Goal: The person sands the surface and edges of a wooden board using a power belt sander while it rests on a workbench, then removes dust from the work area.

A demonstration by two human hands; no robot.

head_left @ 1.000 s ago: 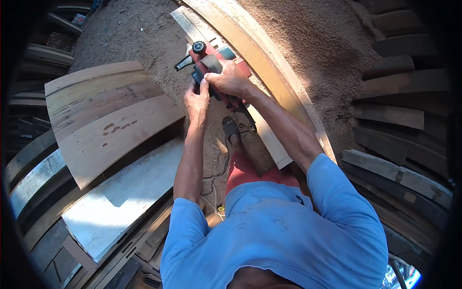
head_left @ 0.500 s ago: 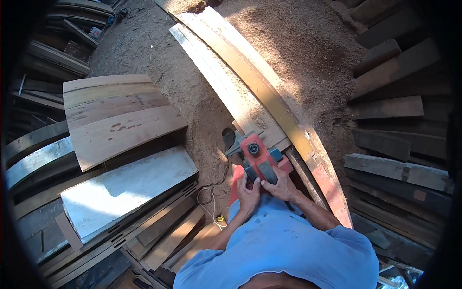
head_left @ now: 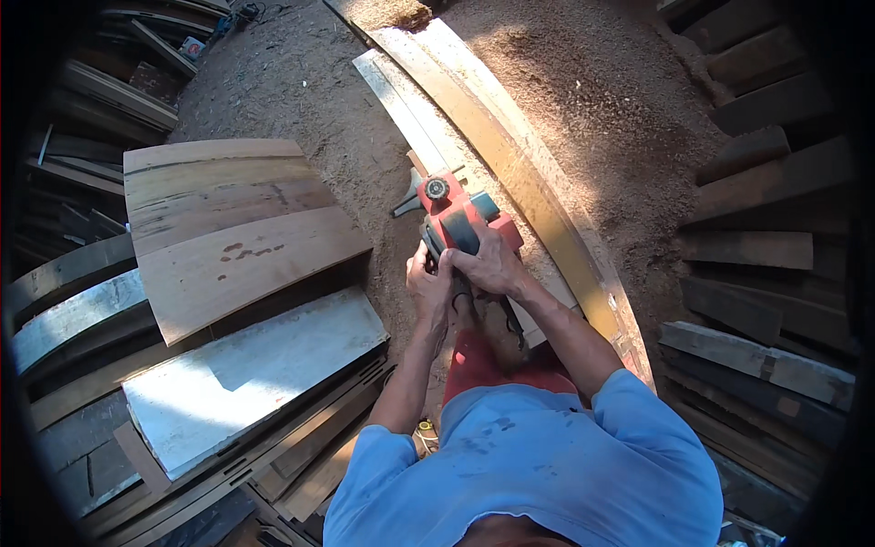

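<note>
A red and black electric hand planer (head_left: 453,228) rests on a pale wooden board (head_left: 401,102) that runs away from me. My right hand (head_left: 493,263) is wrapped around the planer's rear handle. Close beside it, my left hand (head_left: 430,284) is closed on the planer's left rear side, its thumb near the right hand. The undersides of both hands' fingers are partly hidden by the tool. A round dark knob sits at the planer's front. Alongside the board, to its right, lies a long yellowish beam (head_left: 510,169).
Two stacks stand at my left, topped by a brown plank panel (head_left: 246,205) and a white-faced board (head_left: 264,374). Stacked planks (head_left: 747,251) line the right side. Sawdust and shavings (head_left: 592,100) cover the ground beyond the beam. A small yellow tape measure (head_left: 425,426) lies near my left elbow.
Both hands have pushed the planer forward and slightly left along the board. My arms are stretched farther out, and more of the near part of the board shows behind the tool.
</note>
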